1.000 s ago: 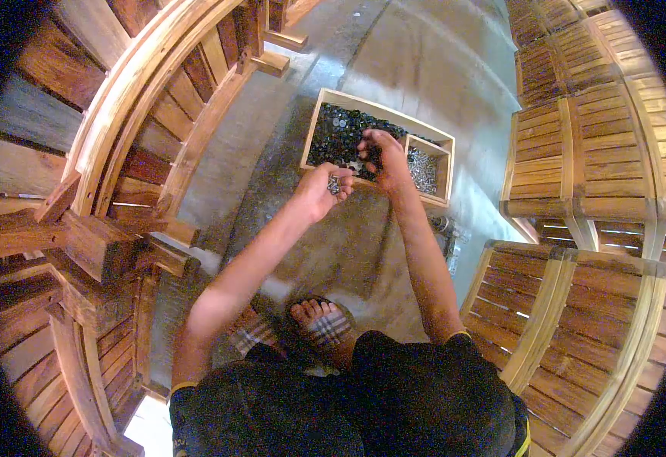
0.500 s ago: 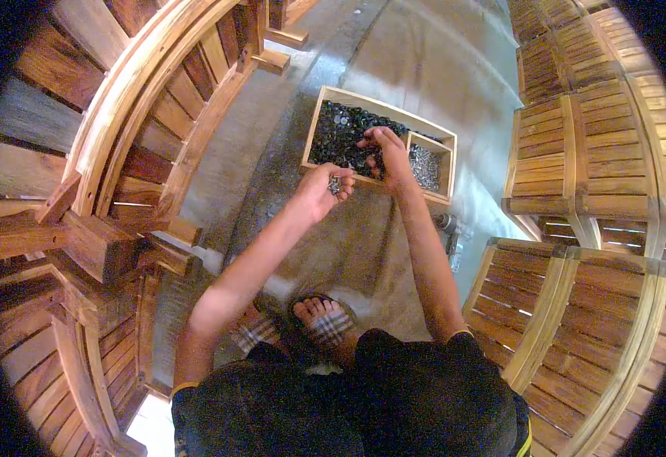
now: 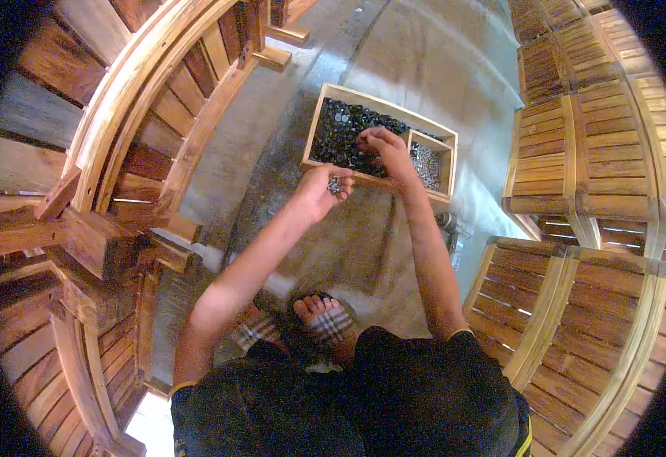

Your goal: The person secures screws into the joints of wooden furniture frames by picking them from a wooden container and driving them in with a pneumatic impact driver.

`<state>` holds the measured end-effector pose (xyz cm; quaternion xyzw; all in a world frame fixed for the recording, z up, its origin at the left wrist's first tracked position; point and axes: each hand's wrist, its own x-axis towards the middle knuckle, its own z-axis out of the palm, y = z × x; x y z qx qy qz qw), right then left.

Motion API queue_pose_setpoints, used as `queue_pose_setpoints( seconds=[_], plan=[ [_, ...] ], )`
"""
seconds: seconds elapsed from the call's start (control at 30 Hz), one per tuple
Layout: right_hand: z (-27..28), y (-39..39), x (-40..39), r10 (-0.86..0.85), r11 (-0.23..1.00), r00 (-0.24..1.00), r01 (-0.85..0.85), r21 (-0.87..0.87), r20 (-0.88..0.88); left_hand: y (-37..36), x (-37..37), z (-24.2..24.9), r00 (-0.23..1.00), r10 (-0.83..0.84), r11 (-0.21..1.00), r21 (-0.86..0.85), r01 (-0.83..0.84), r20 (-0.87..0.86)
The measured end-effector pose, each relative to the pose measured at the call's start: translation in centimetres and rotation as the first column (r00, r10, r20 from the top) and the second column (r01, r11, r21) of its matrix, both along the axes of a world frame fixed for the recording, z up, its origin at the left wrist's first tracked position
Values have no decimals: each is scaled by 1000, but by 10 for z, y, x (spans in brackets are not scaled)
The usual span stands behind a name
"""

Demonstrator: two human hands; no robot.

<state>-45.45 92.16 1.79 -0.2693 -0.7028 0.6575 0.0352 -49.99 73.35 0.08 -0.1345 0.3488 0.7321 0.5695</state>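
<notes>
A wooden box (image 3: 379, 97) with a divider lies on the floor ahead of me. Its larger compartment is full of small dark round pieces (image 3: 341, 137); the smaller one on the right holds small silvery metal pieces (image 3: 424, 164) that look like screws. My left hand (image 3: 323, 189) is at the box's near edge, palm up, fingers curled round a few small metal screws (image 3: 335, 184). Over the dark pieces hangs my right hand (image 3: 388, 152), its fingers bent down toward them. Whether its fingertips hold a piece is too small to make out.
Slatted wooden furniture (image 3: 188, 99) curves along my left side. More slatted wooden panels (image 3: 607, 152) stand on the right, with another (image 3: 554, 320) nearer to me. A metal tool (image 3: 446, 222) lies on the floor beside the box. My sandalled feet (image 3: 324, 318) are below.
My right hand has shifted slightly, its fingers dipping closer together over the dark pieces. The left hand stays almost still, still curled round the screws.
</notes>
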Motion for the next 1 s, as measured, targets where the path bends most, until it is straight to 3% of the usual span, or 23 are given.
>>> queue_pose_setpoints(
  seconds=[0.07,0.2,0.27,0.4,0.47,0.53,0.6,0.67,0.73,0.77,0.8,0.87,1.0],
  plan=[
    [-11,14,0,125,965,992,-116,233,-23,0,0,-1,1000,2,1000,1,-2,-4],
    [0,19,2,20,896,996,-59,441,93,-1,-1,0,1000,-5,1000,5,5,-1],
    [10,20,4,-7,659,995,-74,749,104,-4,-1,4,1000,-4,1000,-1,4,-12],
    [-20,35,-3,106,591,979,-202,781,173,-7,-1,4,1000,7,1000,-16,-7,-8],
    [-32,24,-8,48,355,992,-124,926,115,-10,-2,4,1000,1,999,-32,-2,-23],
    [-22,7,-12,-10,428,992,-112,897,129,-14,-1,5,1000,16,999,-29,-17,-11],
    [-15,-3,-19,2,267,998,65,961,-68,-19,0,6,1000,24,999,-46,-24,0],
    [-8,-10,-30,30,265,991,114,958,-127,-23,-1,7,999,36,997,-68,-35,13],
    [3,-18,-47,321,647,947,-226,729,9,-28,1,5,998,58,997,-43,-58,10],
    [11,-23,-52,444,682,880,-452,575,167,-32,2,3,998,57,997,-50,-56,12],
    [-1,-26,-57,444,685,881,-452,572,166,-35,3,0,998,62,997,-36,-62,13],
    [-30,-30,-67,652,350,758,-327,878,22,-38,3,1,997,74,997,-19,-74,12],
    [-31,-50,-54,532,410,847,-234,881,-22,-43,4,9,996,89,996,11,-89,-8]
  ],
)
